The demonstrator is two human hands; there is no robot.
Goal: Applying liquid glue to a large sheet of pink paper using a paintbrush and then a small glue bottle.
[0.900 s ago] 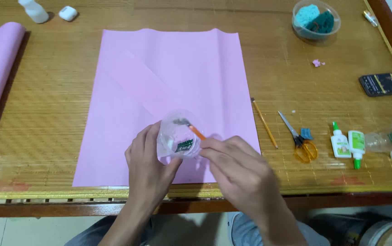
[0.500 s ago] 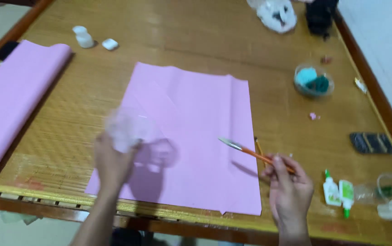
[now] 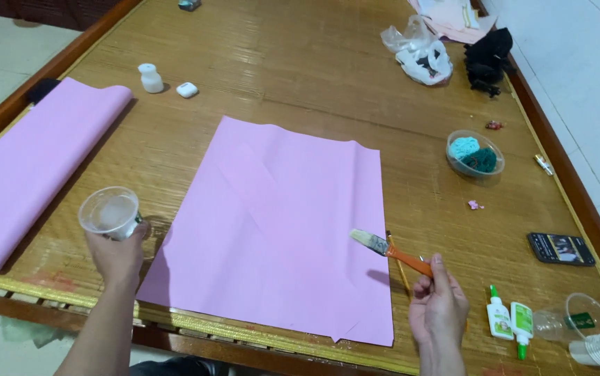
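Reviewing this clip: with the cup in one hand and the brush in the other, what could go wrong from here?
The clear cup in the left hand hangs beside the pink sheet, so a tilt could spill onto the mat. The brush in the right hand hovers over the sheet's edge and may drip.

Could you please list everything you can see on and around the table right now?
Paper sheet: 1, pink, flat at table centre.
Paper roll: 1, pink, left edge.
Plastic cup: 1, clear, held in left hand.
Brush: 1, orange handle, held in right hand over the sheet's right edge.
Small bottle: 1, white, far left.
Small case: 1, white, beside the bottle.
Round tub: 1, clear, teal contents, right.
Glue bottles: 2, white with green caps, near right.
Tipped cup: 1, clear, near right.
Dark flat device: 1, right edge.
Plastic bag: 1, far right.
Left hand: 1.
Right hand: 1.
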